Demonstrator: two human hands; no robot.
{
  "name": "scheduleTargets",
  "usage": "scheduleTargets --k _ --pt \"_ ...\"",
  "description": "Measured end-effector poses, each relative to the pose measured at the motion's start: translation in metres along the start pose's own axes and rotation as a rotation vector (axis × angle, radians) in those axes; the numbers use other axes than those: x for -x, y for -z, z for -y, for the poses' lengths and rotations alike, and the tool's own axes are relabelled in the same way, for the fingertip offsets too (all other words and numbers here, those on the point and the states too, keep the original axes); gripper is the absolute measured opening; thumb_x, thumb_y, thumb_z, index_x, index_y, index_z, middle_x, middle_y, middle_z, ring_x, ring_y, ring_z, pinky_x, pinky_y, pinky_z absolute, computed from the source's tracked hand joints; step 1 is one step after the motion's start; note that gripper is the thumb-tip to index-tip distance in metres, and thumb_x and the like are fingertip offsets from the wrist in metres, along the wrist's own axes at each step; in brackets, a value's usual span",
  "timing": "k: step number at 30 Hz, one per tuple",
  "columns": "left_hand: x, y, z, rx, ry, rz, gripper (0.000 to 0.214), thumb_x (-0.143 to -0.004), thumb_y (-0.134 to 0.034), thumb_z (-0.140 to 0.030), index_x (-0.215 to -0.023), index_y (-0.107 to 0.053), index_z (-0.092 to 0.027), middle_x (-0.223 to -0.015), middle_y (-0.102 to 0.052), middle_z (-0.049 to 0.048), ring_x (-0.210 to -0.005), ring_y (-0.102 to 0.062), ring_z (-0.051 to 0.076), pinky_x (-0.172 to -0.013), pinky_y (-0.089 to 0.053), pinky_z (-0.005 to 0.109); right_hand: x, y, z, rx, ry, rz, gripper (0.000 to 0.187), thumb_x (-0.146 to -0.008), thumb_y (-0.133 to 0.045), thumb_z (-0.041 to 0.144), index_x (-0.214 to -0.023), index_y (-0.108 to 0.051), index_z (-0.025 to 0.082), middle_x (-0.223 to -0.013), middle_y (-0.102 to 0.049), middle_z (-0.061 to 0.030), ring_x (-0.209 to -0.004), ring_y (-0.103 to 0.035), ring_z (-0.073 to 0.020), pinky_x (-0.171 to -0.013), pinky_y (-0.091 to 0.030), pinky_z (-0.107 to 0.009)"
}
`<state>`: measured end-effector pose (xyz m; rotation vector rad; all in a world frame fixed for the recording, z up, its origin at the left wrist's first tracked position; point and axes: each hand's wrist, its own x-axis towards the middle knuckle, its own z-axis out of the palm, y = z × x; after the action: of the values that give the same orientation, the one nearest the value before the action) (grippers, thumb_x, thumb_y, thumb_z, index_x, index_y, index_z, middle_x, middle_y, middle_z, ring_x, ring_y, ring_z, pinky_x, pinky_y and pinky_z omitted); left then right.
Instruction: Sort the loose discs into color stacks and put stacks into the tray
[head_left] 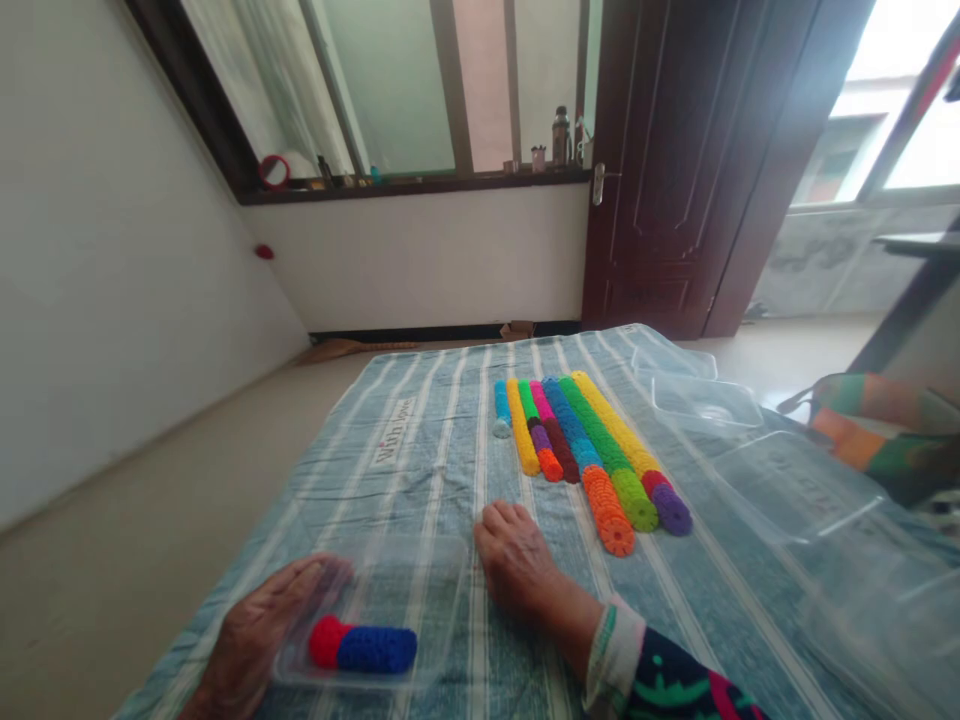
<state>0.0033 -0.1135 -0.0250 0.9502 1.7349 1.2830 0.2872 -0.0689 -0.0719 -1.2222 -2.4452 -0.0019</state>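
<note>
A clear plastic box (442, 600) sits on the striped cloth. Inside it lies a short roll of stacked discs, part red (325, 643) and part blue (377, 650). My left hand (262, 620) grips the box's left side, its fingers along the wall and partly blurred through the plastic. Just beyond the box's right edge, my right hand (517, 560) rests on the cloth with its fingers curled in; what they may hold is hidden. Ahead and to the right, several rows of stacked notched discs lie side by side, among them a yellow row (523, 425) and a blue one (566, 415).
More clear plastic containers (705, 400) stand along the bed's right side, one a large box (799, 490). The striped bed cloth (405, 490) ends at the far edge before a white wall (427, 260). A dark red door (675, 170) stands behind at right.
</note>
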Motion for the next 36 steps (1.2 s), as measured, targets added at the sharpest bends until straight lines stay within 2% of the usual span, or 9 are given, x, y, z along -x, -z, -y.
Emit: scheduleTargets --k 3,8,12,17,24,29,36 --pt "-0.001 0.001 0.005 0.084 0.049 0.006 0.043 -0.051 -0.088 -0.046 -0.085 -0.073 -0.023 -0.087 -0.081 0.0036 -0.097 -0.075 0.032 -0.091 -0.062 0.040 0.000 0.001 0.001 -0.017 0.001 -0.004 0.011 -0.089 -0.054 0.011 -0.089 -0.065 0.014 -0.094 -0.062 -0.0101 -0.089 -0.051 -0.0246 -0.075 -0.043 -0.038" --pt "-0.003 0.003 0.010 0.102 0.025 -0.035 0.038 -0.056 -0.086 -0.045 -0.084 -0.072 -0.024 -0.087 -0.081 0.0044 -0.096 -0.075 0.034 -0.088 -0.063 0.044 0.000 -0.003 0.002 -0.030 -0.004 -0.037 0.014 -0.088 -0.053 0.008 -0.089 -0.066 0.014 -0.092 -0.062 -0.0106 -0.089 -0.051 -0.0249 -0.076 -0.043 -0.039" --pt "-0.005 0.004 0.012 0.109 0.021 -0.044 0.035 -0.058 -0.085 -0.039 -0.085 -0.071 -0.023 -0.087 -0.081 0.0052 -0.097 -0.075 0.032 -0.085 -0.064 0.040 0.000 -0.006 0.004 -0.020 -0.016 -0.058 0.016 -0.089 -0.053 0.008 -0.089 -0.067 0.014 -0.091 -0.063 -0.0103 -0.089 -0.051 -0.0248 -0.076 -0.043 -0.038" --pt "-0.003 0.000 0.012 0.112 -0.022 -0.051 0.040 -0.056 -0.087 -0.046 -0.083 -0.072 -0.021 -0.086 -0.080 0.0064 -0.092 -0.076 0.031 -0.083 -0.064 0.040 0.003 -0.001 0.004 -0.001 -0.031 -0.015 0.015 -0.090 -0.053 0.008 -0.088 -0.066 0.016 -0.093 -0.063 -0.0085 -0.090 -0.053 -0.0241 -0.078 -0.043 -0.037" --pt "0.008 -0.012 0.010 0.203 -0.039 -0.056 0.050 -0.047 -0.092 -0.048 -0.078 -0.072 -0.015 -0.078 -0.076 0.0063 -0.081 -0.074 0.024 -0.077 -0.062 0.031 0.012 0.002 0.001 -0.008 -0.029 0.046 0.020 -0.093 -0.048 0.007 -0.093 -0.066 0.015 -0.096 -0.062 -0.0103 -0.094 -0.051 -0.0252 -0.081 -0.040 -0.038" --pt "0.009 -0.012 0.015 0.204 -0.065 -0.046 0.053 -0.049 -0.090 -0.053 -0.081 -0.072 -0.014 -0.082 -0.076 0.0076 -0.081 -0.074 0.023 -0.074 -0.061 0.029 0.015 0.001 0.000 -0.001 -0.025 0.048 0.023 -0.095 -0.045 0.007 -0.092 -0.065 0.016 -0.095 -0.061 -0.0103 -0.093 -0.050 -0.0245 -0.082 -0.038 -0.037" --pt "0.010 -0.009 0.015 0.144 -0.079 -0.024 0.048 -0.060 -0.086 -0.051 -0.087 -0.071 -0.015 -0.086 -0.077 0.0072 -0.089 -0.074 0.026 -0.082 -0.060 0.036 0.015 -0.001 -0.001 0.006 -0.025 0.035 0.022 -0.095 -0.045 0.006 -0.092 -0.065 0.016 -0.095 -0.061 -0.0100 -0.093 -0.050 -0.0245 -0.081 -0.038 -0.037"
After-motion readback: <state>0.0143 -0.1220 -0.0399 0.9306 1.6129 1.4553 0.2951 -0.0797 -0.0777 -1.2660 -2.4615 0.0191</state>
